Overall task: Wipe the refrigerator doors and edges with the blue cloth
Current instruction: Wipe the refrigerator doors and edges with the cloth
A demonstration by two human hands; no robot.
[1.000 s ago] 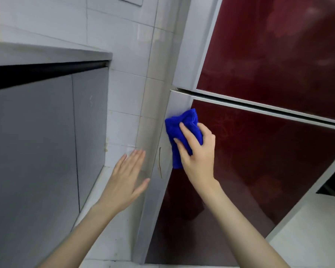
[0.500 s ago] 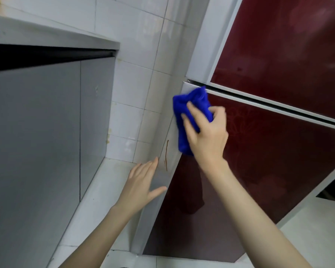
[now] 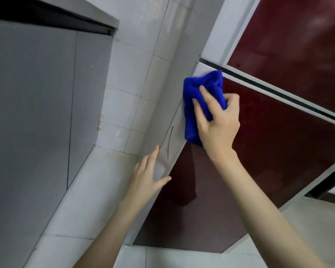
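Pressing blue cloth (image 3: pixel 191 113) on seemingly stained refrigerator edge (image 3: pixel 177 140) beside tiles (image 3: pixel 128 70).

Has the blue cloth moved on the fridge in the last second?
Yes. The cloth has slid up the lower door: its top now reaches the gap between the doors; earlier it sat below.

An open gap over the white tiled floor (image 3: pixel 104 180) runs between the flat grey cabinet front (image 3: pixel 37 113) and the dark-red refrigerator's pale side panel (image 3: pixel 174 140), closed behind by the white tiled wall (image 3: pixel 135 74), with the spread left hand (image 3: pixel 149 180) in it beside the panel.
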